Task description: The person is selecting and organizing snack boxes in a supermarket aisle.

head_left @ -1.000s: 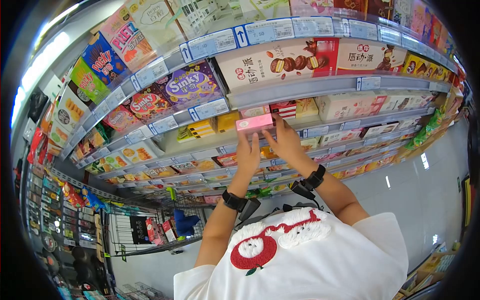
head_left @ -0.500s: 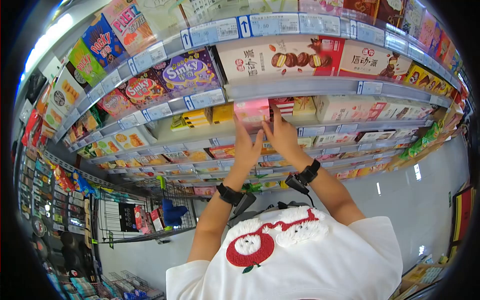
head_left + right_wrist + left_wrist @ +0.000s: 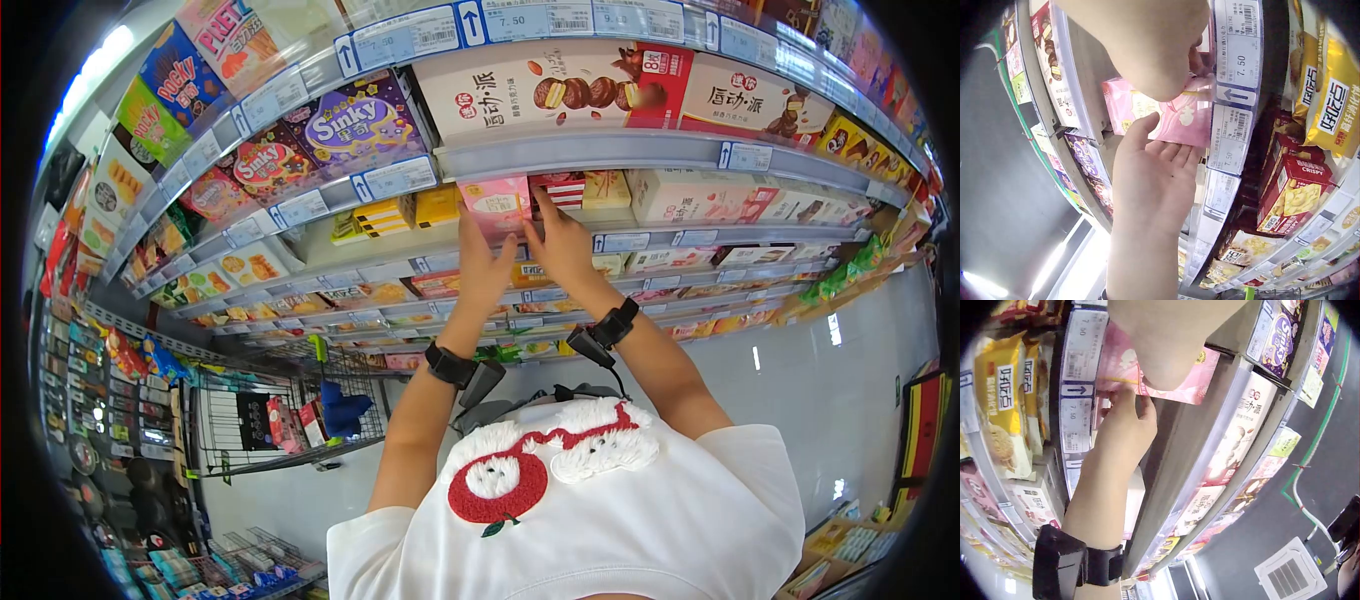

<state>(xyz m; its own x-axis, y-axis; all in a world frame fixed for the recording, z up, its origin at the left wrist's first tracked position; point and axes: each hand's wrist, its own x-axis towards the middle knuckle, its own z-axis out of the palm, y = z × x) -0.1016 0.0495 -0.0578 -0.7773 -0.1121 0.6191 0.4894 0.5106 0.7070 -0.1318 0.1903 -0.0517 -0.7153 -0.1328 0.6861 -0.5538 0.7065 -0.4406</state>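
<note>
A pink biscuit box (image 3: 495, 203) stands tilted at the shelf's front edge, its printed broad face turned up towards the head camera. My left hand (image 3: 485, 268) holds its left side; in the right wrist view the thumb lies over the pink face and the fingers reach round the edge. On the other side my right hand (image 3: 563, 250) grips the box, finger and thumb at its right edge. The left wrist view shows the right hand (image 3: 1127, 419) pinching the pink box (image 3: 1194, 384), part of which is hidden behind my near left hand.
Red striped boxes (image 3: 562, 190) and yellow boxes (image 3: 437, 207) flank the pink box. Large white chocolate pie boxes (image 3: 560, 92) and a purple Sinky box (image 3: 362, 125) fill the shelf above. A wire trolley (image 3: 225, 440) holding several packs stands at lower left.
The pink box has turned from showing a narrow side to showing its printed broad face. Both hands have stayed on it and shifted slightly up and left in the head view.
</note>
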